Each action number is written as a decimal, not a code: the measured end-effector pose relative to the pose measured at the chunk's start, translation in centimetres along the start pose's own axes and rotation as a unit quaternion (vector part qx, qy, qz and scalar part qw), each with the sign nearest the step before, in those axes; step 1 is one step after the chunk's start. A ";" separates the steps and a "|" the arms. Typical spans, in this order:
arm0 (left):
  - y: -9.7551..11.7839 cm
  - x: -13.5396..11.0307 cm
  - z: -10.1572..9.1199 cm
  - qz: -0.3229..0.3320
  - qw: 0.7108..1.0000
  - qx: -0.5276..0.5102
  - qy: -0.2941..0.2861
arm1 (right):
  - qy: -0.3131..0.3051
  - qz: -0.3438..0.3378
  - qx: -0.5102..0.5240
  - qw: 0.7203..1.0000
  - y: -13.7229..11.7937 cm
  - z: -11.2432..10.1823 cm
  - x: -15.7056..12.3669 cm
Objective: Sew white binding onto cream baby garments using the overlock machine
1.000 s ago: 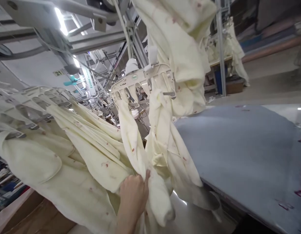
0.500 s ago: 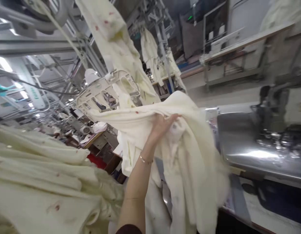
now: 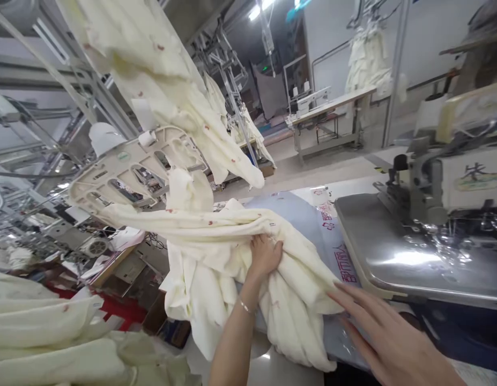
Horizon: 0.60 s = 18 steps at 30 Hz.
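My left hand [image 3: 265,254] grips a bundle of cream fabric pieces [image 3: 216,252] with small red marks, holding it down at the left end of the grey table pad [image 3: 312,225]. The bundle still trails from a cream plastic hanger clip [image 3: 131,166] up to the left. My right hand [image 3: 388,343] reaches in from the lower right with fingers stretched out flat. Its fingertips are at the bundle's right edge and it holds nothing. A sewing machine [image 3: 441,182] with a shiny steel bed [image 3: 409,252] stands just to the right.
More cream pieces hang overhead [image 3: 160,69] and pile up at lower left [image 3: 51,343]. Metal rails and frames cross the upper left. Farther back stand another work table [image 3: 332,107] and more hanging fabric [image 3: 364,59].
My left hand has pulled the bundle off to the right and lowered it onto the table pad. My right hand has come into view from the lower right. The view has swung right.
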<state>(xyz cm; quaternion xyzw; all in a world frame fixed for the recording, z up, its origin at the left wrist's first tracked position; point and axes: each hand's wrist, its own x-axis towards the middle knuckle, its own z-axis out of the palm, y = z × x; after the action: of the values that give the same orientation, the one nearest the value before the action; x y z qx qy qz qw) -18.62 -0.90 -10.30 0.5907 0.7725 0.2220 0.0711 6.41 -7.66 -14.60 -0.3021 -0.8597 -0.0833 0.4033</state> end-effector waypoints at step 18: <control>5.1 -10.8 -1.8 0.052 0.889 -0.429 0.153 | 0.125 0.052 -0.159 0.978 -1.3 -6.2 5.8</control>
<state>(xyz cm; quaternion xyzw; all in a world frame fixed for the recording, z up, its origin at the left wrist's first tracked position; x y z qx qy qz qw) -11.60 -10.57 -8.12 0.5007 0.5716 0.6226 0.1873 6.76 -8.43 -6.08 -0.3935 -0.7613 -0.2355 0.4584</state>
